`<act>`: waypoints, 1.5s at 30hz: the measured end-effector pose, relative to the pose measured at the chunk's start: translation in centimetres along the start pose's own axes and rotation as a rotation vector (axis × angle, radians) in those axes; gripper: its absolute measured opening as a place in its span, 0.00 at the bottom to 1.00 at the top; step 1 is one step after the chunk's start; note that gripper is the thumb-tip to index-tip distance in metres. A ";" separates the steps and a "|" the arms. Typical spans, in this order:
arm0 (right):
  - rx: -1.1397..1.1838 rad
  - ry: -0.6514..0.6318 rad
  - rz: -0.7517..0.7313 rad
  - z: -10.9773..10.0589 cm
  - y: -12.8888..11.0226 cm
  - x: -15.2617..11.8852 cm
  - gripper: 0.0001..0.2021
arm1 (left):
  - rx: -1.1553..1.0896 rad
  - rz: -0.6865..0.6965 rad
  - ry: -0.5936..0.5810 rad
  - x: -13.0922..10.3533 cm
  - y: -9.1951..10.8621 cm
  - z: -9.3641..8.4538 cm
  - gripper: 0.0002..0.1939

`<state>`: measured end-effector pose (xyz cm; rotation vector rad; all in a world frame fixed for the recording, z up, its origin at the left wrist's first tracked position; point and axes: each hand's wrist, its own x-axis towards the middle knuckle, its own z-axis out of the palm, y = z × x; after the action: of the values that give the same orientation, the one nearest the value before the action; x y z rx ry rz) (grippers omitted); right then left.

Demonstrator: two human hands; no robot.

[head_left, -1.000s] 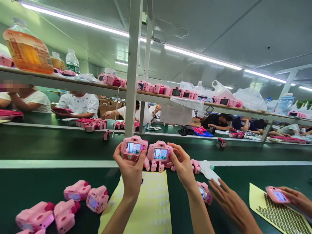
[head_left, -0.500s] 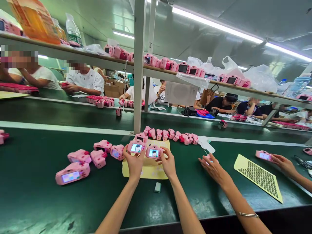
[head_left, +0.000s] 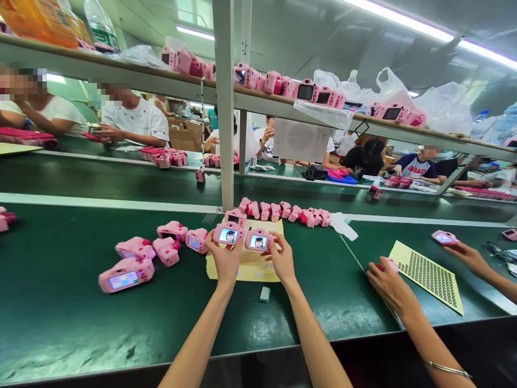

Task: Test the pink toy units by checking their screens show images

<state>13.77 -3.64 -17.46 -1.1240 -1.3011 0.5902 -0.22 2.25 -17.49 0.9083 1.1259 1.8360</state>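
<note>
My left hand [head_left: 226, 260] grips a pink toy camera [head_left: 229, 234] whose lit screen shows a face picture. Beside it, my right hand [head_left: 283, 258] holds a second pink camera [head_left: 257, 241] by its right side, its screen lit the same way. Both are raised over a yellow sheet [head_left: 246, 269] on the green table. Just behind the left one sits another pink camera [head_left: 235, 217]. Several more lie to the left, one with a lit screen [head_left: 124, 279]. A small pale green block [head_left: 265, 294] rests in front of the sheet.
Behind the sheet runs a row of pink cameras [head_left: 285, 209], ending at a white cloth [head_left: 343, 225]. At right, a co-worker's hands [head_left: 393, 285] hold pink cameras near a printed yellow sheet [head_left: 430, 275]. A metal post [head_left: 224, 108] and loaded shelf [head_left: 266, 102] stand ahead.
The co-worker's nearer hand has moved right with its camera, toward the printed sheet. The view has shifted slightly. My hands keep hold of both cameras.
</note>
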 end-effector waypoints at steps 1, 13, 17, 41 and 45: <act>0.030 0.000 0.050 0.8 0.5 0.3 0.15 | -0.003 0.000 -0.001 0.0 0.0 0.0 0.22; 0.169 0.049 0.301 1.6 2.4 1.8 0.14 | -0.022 0.001 0.004 0.0 -0.3 0.1 0.22; 0.183 0.059 0.297 1.6 2.2 1.7 0.14 | 0.014 -0.017 -0.002 0.0 -0.3 0.0 0.22; 0.019 0.097 0.269 -0.5 3.0 -0.5 0.15 | 1.035 0.085 -0.077 -0.9 -1.4 -1.3 0.23; 0.009 0.097 0.262 -0.5 3.2 -0.7 0.15 | 1.046 0.105 -0.096 -0.9 -1.7 -1.7 0.23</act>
<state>14.85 -3.11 -20.54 -1.3104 -1.0748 0.7243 -0.90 1.38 -19.77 1.6124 2.0409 1.1722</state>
